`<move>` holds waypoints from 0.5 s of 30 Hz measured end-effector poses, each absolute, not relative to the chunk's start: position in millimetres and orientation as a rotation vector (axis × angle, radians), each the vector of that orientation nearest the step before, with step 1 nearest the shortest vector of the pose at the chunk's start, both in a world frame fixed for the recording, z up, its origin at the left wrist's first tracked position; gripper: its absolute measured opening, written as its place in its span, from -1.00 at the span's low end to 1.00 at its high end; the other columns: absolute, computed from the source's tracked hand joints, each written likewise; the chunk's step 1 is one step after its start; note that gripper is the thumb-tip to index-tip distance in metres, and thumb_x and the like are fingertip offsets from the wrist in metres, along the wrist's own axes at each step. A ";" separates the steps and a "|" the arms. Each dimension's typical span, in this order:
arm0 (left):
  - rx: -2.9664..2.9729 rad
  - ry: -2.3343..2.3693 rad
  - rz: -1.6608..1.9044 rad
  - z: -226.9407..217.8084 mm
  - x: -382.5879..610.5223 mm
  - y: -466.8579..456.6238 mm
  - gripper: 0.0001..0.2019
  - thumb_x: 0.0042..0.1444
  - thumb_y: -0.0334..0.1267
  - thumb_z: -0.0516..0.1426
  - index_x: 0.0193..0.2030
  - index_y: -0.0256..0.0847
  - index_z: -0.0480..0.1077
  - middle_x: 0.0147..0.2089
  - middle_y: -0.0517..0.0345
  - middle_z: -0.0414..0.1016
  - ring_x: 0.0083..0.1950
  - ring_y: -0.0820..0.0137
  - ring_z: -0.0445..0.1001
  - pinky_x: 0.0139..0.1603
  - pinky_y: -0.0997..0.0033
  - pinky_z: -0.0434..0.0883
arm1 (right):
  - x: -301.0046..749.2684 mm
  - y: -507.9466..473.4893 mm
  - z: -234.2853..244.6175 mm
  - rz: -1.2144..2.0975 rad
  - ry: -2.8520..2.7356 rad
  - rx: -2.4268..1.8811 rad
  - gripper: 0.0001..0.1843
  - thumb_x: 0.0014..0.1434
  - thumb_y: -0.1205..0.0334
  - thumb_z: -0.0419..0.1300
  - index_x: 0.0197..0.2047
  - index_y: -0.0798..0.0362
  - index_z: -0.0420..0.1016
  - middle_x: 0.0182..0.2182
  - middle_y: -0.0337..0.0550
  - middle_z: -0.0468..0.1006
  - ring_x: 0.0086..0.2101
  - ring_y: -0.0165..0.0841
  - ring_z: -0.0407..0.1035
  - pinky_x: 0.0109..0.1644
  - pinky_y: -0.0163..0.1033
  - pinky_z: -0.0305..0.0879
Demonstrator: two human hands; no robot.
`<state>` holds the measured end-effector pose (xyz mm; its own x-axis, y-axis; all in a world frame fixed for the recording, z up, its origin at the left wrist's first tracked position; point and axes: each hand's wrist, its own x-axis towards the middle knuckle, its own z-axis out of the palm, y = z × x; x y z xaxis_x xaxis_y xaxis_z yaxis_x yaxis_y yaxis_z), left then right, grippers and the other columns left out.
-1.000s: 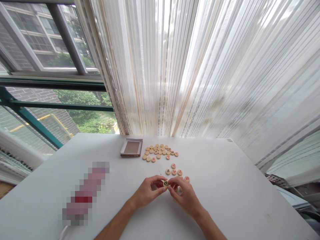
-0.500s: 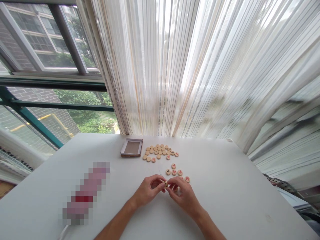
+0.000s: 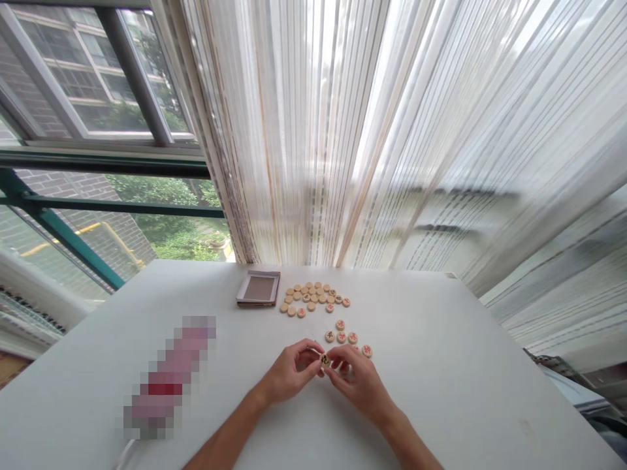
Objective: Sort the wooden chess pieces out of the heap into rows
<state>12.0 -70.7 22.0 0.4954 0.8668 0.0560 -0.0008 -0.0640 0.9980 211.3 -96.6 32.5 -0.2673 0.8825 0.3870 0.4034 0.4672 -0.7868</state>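
My left hand (image 3: pixel 290 373) and my right hand (image 3: pixel 356 380) meet over the white table (image 3: pixel 441 365), both pinching one round wooden chess piece (image 3: pixel 324 359) with a black character on its face. Just beyond my fingers lie a few loose pieces (image 3: pixel 341 337) with red and black characters. Farther back is a cluster of several wooden pieces (image 3: pixel 313 297), and to its left a small brown box (image 3: pixel 258 289) lies flat.
A blurred pink and red object (image 3: pixel 169 378) lies on the table's left part. Striped sheer curtains (image 3: pixel 392 143) hang behind the table's far edge. A window (image 3: pixel 98 130) at the left shows buildings and trees.
The piece between my fingers has turned so its black character faces up again. My hands stay in the same spot. The curtain at the right has swayed.
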 end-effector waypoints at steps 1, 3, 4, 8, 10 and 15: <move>1.468 0.794 0.850 22.3 11.9 -70.9 -0.71 0.21 -0.11 0.20 -0.05 -0.27 0.38 -0.24 -0.02 0.61 -0.21 0.27 0.60 -0.11 0.29 0.49 | 211.5 -96.3 32.3 0.705 -1.863 -1.081 -0.90 0.22 0.27 0.21 -0.16 -0.03 0.48 -0.31 -0.17 0.54 -0.35 -0.35 0.46 -0.31 -0.30 0.45; 1.463 0.783 0.844 22.8 11.8 -71.0 -0.70 0.18 -0.13 0.23 -0.04 -0.26 0.38 -0.21 -0.03 0.61 -0.21 0.27 0.60 -0.10 0.28 0.49 | 211.8 -95.8 31.6 0.704 -1.868 -1.084 -0.89 0.21 0.29 0.22 -0.16 -0.03 0.47 -0.31 -0.17 0.54 -0.35 -0.35 0.46 -0.31 -0.30 0.44; 1.460 0.779 0.842 23.1 11.9 -71.0 -0.70 0.18 -0.14 0.24 -0.03 -0.26 0.38 -0.20 -0.03 0.61 -0.21 0.27 0.60 -0.09 0.28 0.50 | 212.0 -95.6 31.4 0.706 -1.869 -1.087 -0.89 0.21 0.29 0.22 -0.16 -0.03 0.47 -0.30 -0.17 0.53 -0.34 -0.35 0.46 -0.31 -0.30 0.44; 1.454 0.778 0.839 24.1 12.5 -70.6 -0.70 0.19 -0.15 0.23 -0.03 -0.27 0.38 -0.20 -0.03 0.61 -0.21 0.27 0.60 -0.08 0.26 0.50 | 212.9 -96.3 32.8 0.737 -1.869 -1.093 -0.87 0.20 0.30 0.22 -0.15 -0.02 0.45 -0.29 -0.17 0.52 -0.32 -0.34 0.46 -0.30 -0.30 0.42; 1.453 0.781 0.839 24.4 12.8 -70.8 -0.70 0.19 -0.15 0.23 -0.03 -0.27 0.38 -0.20 -0.03 0.61 -0.21 0.27 0.60 -0.08 0.25 0.51 | 213.2 -97.3 34.9 0.771 -1.865 -1.088 -0.87 0.23 0.29 0.19 -0.13 -0.01 0.44 -0.27 -0.16 0.53 -0.32 -0.34 0.46 -0.28 -0.29 0.43; 1.472 0.784 0.834 26.0 13.3 -72.2 -0.70 0.20 -0.15 0.22 0.00 -0.27 0.40 -0.20 -0.03 0.63 -0.22 0.28 0.60 -0.09 0.25 0.51 | 212.9 -98.4 37.9 0.776 -1.828 -1.100 -0.88 0.30 0.27 0.10 -0.13 0.00 0.45 -0.27 -0.14 0.55 -0.35 -0.35 0.45 -0.26 -0.27 0.42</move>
<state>13.3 -72.2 26.0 0.5139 0.8562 0.0527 0.0003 -0.0616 0.9981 212.9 -98.4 37.9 -0.2581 0.9030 0.3434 0.3800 0.4216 -0.8233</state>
